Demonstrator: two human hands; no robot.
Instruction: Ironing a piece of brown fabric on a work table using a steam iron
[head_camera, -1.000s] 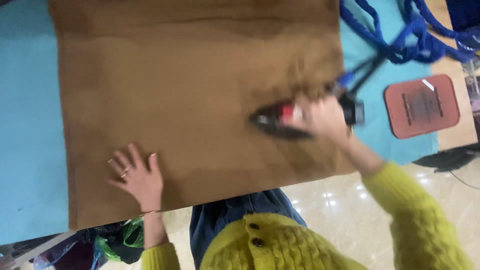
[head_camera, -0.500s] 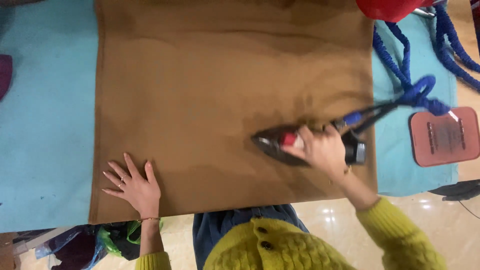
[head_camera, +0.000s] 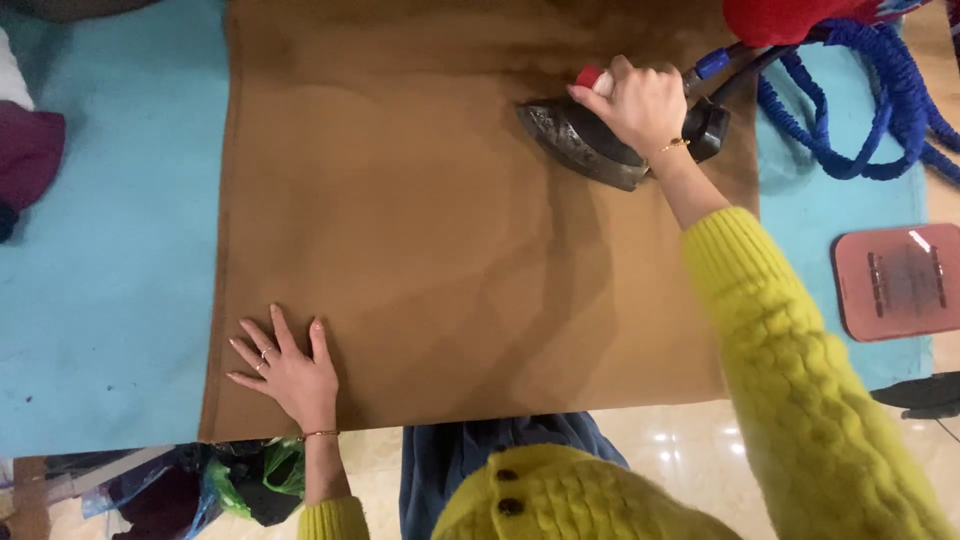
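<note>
Far left: maroon cloth bundle (head_camera: 28, 160) on the teal table (head_camera: 100, 300), well apart from the work. Left hand (head_camera: 285, 372) flat, fingers spread, pressing the near-left corner of the brown fabric (head_camera: 420, 250); nothing held. Fabric spread across table centre, darker patches around the middle and top. Right hand (head_camera: 640, 105) closed around the handle of the dark iron (head_camera: 590, 145), thumb by the red knob; sole on the fabric near its upper right, nose pointing left. Blue coiled hose (head_camera: 870, 100) trailing off the iron's back end, looped on the table just right of the fabric edge. Pink rest pad (head_camera: 895, 280) further right, unused.

Risks, judged: scorch if iron sits too long on one spot; hose loops snagging on a push leftward, dragging the fabric; fresh creases if left palm slips.
</note>
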